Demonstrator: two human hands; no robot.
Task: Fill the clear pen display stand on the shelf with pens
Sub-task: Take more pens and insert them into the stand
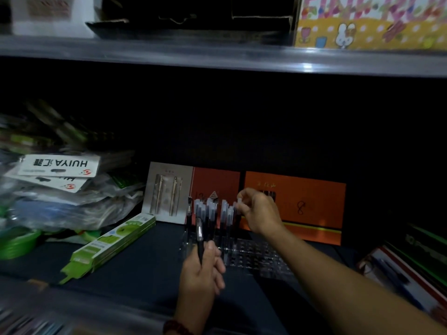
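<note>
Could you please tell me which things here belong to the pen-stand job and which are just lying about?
Job: clear stand, pens standing in it, left hand gripping spare pen, right hand pinching a pen top.
Lying about: green box, orange boxes, HUIYA packets.

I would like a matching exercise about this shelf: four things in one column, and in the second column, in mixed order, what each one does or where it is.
Column one
1. left hand
2. right hand
3. green box
4. orange box

Column two
A. upright behind the stand
B. flat on the shelf, left of the stand
C. pinches a pen cap above the stand
D. grips a loose dark pen

Pairs: 1-D, 2-C, 3-B, 4-A
</note>
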